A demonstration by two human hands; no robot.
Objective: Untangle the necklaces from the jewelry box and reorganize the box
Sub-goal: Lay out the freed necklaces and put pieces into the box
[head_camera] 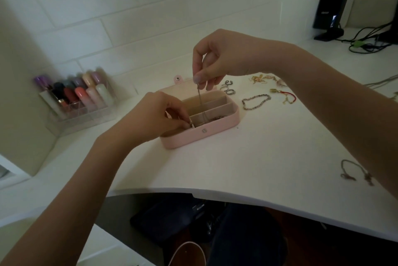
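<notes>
Close to the edge of the white tabletop (247, 158) lies a thin cord bracelet (356, 172), off to the right. Further in sits the pink jewelry box (215, 128), open, with small walls inside. The left hand (155, 115) reaches into the left side of the box and pinches a small silver piece (192, 124). The right hand (224, 57) is up above the box and pinches a thin chain (200, 97) that hangs down into it. Just right of the box lie a silver chain bracelet (256, 101), some rings (228, 88), a red cord (288, 95) and gold bits (267, 79). Far left, a clear rack of lipsticks (77, 93) stands by the wall.
</notes>
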